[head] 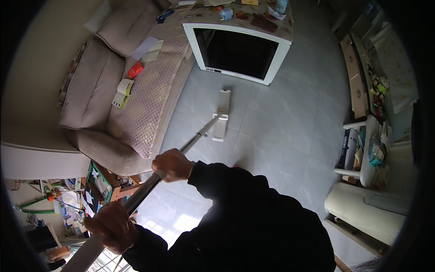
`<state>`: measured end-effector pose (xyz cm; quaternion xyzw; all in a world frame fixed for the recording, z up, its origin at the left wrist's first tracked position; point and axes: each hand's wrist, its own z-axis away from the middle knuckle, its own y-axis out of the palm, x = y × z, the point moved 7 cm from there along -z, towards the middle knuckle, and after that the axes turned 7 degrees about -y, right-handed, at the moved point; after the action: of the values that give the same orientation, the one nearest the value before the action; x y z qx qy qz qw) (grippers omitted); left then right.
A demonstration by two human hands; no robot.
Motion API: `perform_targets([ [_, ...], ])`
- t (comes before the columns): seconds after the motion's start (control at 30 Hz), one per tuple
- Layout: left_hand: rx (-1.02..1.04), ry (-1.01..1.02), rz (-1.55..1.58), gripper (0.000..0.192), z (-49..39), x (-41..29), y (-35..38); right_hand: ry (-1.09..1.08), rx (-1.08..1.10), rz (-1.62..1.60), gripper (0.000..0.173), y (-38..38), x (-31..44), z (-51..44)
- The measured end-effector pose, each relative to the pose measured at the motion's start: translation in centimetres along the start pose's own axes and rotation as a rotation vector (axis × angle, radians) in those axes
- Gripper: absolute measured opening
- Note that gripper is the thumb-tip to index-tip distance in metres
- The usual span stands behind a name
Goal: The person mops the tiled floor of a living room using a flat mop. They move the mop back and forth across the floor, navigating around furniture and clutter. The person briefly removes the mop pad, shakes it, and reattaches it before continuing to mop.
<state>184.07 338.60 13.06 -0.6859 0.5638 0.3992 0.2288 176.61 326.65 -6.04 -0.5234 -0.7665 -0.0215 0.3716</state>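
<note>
Both hands are wrapped around the metal pole [144, 190] of a flat mop, which runs diagonally from the lower left towards the middle of the view. My left hand [114, 227] grips the thick upper part of the pole. Farther down the shaft, my right hand [174, 165] is closed around it near a joint. At the pole's lower end, the long rectangular mop head [220, 127] lies on the grey tiled floor [278, 115]. It sits in front of the white-framed, dark-fronted appliance [238, 52], apart from it. The pad's underside is hidden.
Left of the mop stands a sofa with a quilted cover [142, 112], bearing an open booklet [123, 93] and a red packet [135, 70]. A cluttered shelf [368, 153] and a drawer cabinet [353, 74] line the right side. A wooden-framed stand [117, 190] holds papers at lower left.
</note>
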Motion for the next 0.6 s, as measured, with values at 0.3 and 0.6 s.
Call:
perform_targets([
  [0.3,0.283,-0.112,-0.237,0.030,-3.2,11.9,8.8,0.164,-0.085,-0.056,0.016,-4.7,-13.6,-0.7],
  [0.6,0.569,-0.085,-0.006,0.023,-4.4,13.2,15.0,0.357,-0.170,-0.001,0.017,-12.1,-14.0,3.5],
])
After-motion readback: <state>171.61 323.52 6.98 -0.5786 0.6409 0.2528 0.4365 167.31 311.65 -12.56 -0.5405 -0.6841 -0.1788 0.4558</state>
